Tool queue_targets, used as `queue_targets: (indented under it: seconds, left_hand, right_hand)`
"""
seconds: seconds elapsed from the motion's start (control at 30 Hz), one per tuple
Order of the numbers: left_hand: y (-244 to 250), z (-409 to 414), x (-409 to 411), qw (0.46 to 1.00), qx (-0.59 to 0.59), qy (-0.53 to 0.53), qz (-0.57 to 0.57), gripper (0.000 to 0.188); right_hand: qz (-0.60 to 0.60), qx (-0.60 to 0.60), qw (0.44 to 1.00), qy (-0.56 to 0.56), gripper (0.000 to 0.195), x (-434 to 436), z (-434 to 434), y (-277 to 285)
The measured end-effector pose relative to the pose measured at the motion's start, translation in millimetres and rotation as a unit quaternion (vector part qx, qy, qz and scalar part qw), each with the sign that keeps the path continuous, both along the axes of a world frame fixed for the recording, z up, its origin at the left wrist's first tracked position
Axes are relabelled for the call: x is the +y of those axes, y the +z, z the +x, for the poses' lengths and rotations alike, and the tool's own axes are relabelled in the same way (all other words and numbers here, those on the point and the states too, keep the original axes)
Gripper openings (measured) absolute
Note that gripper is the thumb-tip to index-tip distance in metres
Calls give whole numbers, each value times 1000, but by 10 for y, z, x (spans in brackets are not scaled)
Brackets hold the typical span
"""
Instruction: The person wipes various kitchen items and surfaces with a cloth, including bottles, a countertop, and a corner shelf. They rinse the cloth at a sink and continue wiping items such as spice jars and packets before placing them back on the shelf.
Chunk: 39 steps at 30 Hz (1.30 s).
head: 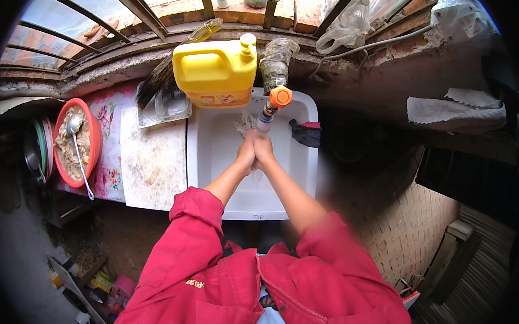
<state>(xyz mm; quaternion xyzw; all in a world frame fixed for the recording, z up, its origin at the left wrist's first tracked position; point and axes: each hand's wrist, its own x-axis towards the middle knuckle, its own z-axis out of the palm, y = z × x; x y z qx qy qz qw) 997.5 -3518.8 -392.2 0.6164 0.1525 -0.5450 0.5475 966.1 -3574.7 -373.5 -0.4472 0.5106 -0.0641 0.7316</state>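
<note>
My left hand (245,153) and my right hand (263,147) are pressed together below the tap (264,120). The tap has an orange handle (280,96) and a clear nozzle directly over my fingers. Water splashes around the fingertips and falls into the white sink (214,173). Whether anything lies between my palms is hidden, and the finger positions are unclear. A dark cloth (306,134) with a pink edge hangs over the sink's right rim. Behind the sink's back left part stands a yellow plastic jug (213,74) with a yellow cap.
Left of the sink lies a stained white board (154,163). A clear plastic tray (168,106) and a dark-bristled brush (156,79) are behind it. Further left, an orange-red bowl (97,139) holds pale food and a metal spoon (80,158). A barred window (141,14) runs along the back.
</note>
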Motion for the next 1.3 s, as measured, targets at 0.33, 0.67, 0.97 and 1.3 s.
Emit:
queue_targets:
  seconds: [0.33,0.67,0.97,1.3]
  left_hand:
    - [-30,265,134,979,-194,-55,-41,41]
    - [94,136,172,916,336,178,-124,61]
    - [-154,-98,229,922,243,169,-251,34]
    - [127,173,518,984,122,-20,-130,31]
  right_hand:
    - [197,-38,977,68,34,-293,-334,141]
    - [-207,-55,972,98,29,108,-578,27]
    - [-319,-36,941,109,21,187,-427,-76]
    - [32,-9,995,94,56,-184,-707,117]
